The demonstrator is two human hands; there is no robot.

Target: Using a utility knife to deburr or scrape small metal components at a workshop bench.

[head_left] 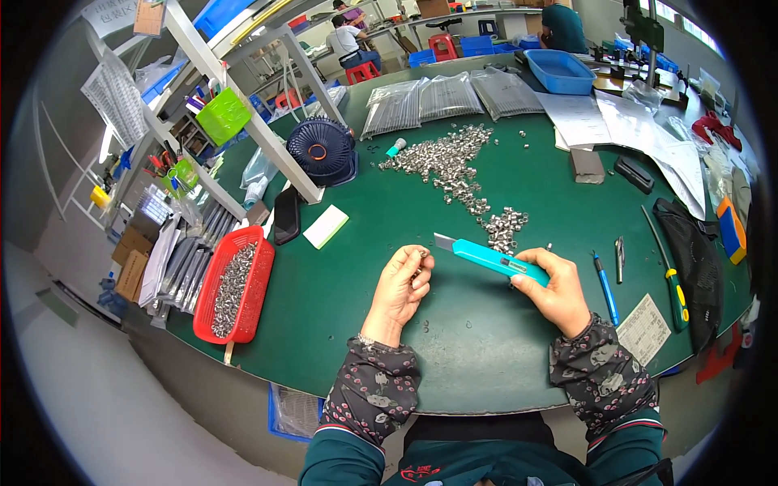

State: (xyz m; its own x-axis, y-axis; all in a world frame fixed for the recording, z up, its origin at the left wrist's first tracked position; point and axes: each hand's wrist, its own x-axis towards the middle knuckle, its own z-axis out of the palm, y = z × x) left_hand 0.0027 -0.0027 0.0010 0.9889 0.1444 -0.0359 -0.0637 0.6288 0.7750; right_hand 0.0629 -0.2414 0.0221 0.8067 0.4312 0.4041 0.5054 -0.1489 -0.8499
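Two hands over green table (340, 283), left hand (399, 290) pinching small metal piece (423, 254), right hand (557, 293) grasping turquoise utility knife (486, 257).

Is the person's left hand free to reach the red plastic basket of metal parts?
Probably not at once: the left hand pinches a small metal part; the green tabletop toward the red basket looks unobstructed.

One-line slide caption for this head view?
Left hand pinches a small metal part while right hand holds a teal utility knife, blade toward it, over a green table strewn with metal parts.
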